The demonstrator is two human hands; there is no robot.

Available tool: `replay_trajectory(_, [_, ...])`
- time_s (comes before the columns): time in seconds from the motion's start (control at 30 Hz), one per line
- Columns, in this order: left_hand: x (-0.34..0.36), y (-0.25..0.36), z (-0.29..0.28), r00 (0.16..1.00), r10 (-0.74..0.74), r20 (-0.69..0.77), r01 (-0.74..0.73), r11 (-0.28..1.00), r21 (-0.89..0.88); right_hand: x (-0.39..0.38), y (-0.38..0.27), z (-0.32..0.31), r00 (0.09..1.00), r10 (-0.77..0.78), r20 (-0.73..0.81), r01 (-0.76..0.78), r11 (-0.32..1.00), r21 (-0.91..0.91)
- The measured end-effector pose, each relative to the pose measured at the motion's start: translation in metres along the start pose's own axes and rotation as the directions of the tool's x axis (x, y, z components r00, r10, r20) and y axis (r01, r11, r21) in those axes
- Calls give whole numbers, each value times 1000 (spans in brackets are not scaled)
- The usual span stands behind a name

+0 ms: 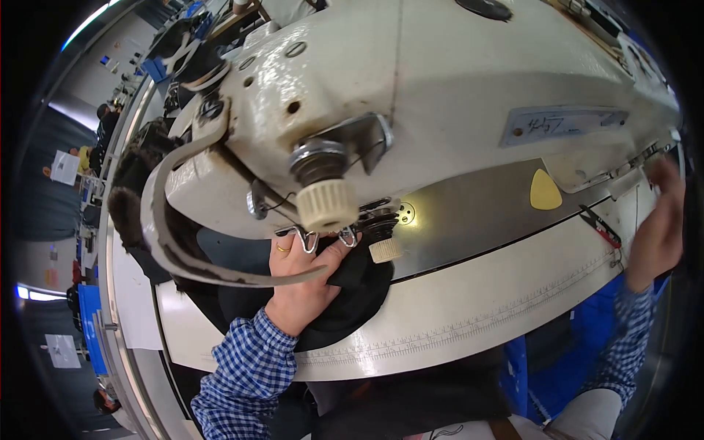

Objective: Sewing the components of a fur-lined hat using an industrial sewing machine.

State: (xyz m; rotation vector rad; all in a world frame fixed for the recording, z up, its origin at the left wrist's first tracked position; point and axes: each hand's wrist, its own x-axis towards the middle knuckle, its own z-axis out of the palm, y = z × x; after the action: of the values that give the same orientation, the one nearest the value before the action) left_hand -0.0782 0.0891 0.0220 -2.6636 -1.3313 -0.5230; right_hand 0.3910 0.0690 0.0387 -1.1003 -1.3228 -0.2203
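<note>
A white sewing machine [455, 88] fills the upper part of the head view. Under its head lies black fabric [367, 293], spread over the front of the table. My left hand [302, 290] rests flat on this fabric beside the needle area, thumb and fingers apart; the machine's thread guides and tension knob hide some fingertips. A curved pale lever [220, 273] passes just above that hand. My right hand [664, 227] is raised at the far right, off the fabric, and its fingers are smeared by motion.
On the machine's metal bed plate [462, 213] lies a yellow rounded triangular piece [546, 189]. Thread snips [603, 227] with red on the handle lie near its right end. A printed ruler [469, 323] runs along the table's front. Blue bin-like material [579, 337] hangs below right.
</note>
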Motion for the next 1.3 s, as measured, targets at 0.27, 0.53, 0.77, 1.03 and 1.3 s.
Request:
replay_trajectory(0.27, [14,2,2,998,3,-55,-12,989,-151,-74,-115,181,299,-671,679,563,698,442])
replay_trajectory(0.53, [24,13,6,973,-229,-38,190,880,-435,-73,-96,178,357,-645,675,394,759,517])
replay_trajectory(0.77, [33,19,8,922,-387,-1,325,775,-542,-73,-94,174,338,-644,686,469,748,470])
replay_trajectory(1.03, [32,22,4,916,-387,-108,263,780,-567,-81,-101,177,442,-487,753,239,873,425])
replay_trajectory(1.3, [30,16,-1,948,-315,47,304,850,-429,-74,-108,178,382,-541,750,451,817,360])
